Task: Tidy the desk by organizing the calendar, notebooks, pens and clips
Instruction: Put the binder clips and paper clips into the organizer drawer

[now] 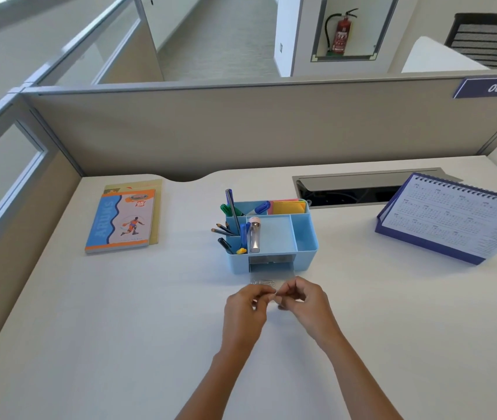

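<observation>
Our left hand and right hand meet fingertip to fingertip low over the bench. Both pinch a small clip between them, too tiny to make out well. Just beyond the hands lies the clear drawer, pulled out of the blue organizer, with more clips in it. The pens stand in the organizer's compartments, beyond the hands and slightly left. The notebooks lie stacked far to the left, and the calendar stands well off to the right.
</observation>
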Demonstrator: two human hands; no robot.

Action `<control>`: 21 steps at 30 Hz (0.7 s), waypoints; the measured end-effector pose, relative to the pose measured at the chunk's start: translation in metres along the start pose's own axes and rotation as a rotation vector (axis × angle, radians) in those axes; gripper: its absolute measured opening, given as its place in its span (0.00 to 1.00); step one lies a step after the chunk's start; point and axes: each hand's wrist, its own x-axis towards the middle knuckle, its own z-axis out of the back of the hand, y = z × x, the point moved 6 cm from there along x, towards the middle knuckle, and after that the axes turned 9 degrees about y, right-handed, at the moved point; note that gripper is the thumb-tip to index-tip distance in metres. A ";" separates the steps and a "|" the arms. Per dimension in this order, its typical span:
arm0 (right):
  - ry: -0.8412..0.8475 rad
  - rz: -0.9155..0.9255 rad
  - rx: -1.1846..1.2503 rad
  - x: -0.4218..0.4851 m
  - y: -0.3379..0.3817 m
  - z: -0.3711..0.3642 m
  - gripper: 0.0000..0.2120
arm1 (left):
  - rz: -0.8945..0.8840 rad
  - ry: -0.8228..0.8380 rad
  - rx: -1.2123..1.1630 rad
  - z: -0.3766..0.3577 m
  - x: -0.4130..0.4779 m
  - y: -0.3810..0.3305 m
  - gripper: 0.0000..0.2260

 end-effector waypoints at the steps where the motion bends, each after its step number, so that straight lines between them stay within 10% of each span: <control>1: -0.025 0.003 -0.006 0.005 0.002 0.000 0.04 | 0.020 -0.016 0.036 0.002 0.005 -0.001 0.07; 14: -0.308 0.181 -0.171 0.012 0.004 0.021 0.09 | 0.068 -0.229 0.162 0.014 0.005 0.014 0.12; 21: -0.302 0.170 -0.283 0.004 -0.031 0.021 0.33 | 0.146 -0.174 0.093 0.008 -0.002 0.030 0.24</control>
